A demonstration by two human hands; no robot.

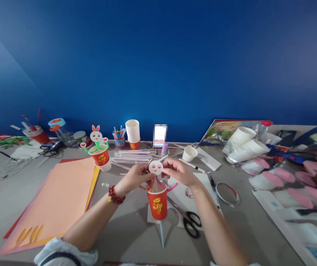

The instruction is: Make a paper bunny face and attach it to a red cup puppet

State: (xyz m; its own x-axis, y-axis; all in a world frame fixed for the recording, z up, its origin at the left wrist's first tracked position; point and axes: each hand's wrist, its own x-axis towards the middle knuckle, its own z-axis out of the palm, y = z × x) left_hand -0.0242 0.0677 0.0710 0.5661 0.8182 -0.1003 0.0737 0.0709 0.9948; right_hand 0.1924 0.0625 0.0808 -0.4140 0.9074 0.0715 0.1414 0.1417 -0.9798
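Between my left hand [137,175] and my right hand [180,171] is a round white paper face [155,167] with closed eyes and pink cheeks. The fingers of both hands pinch its opposite edges. Right below it is a red paper cup [158,205] with yellow characters. A pale straw [162,235] sticks out under the cup, and a pink fuzzy stem [172,187] bends out over its rim. Beside the cup, black-handled scissors [192,224] lie near white paper [199,181] with rabbit ears drawn on it.
A finished-looking rabbit figure [96,136] stands in another red cup [100,158] at left. Coloured paper sheets [66,188] cover the left front. Several straws [132,157], a small white cup [189,154] and a tape roll [227,194] lie around. Bagged white cups [244,147] crowd the right.
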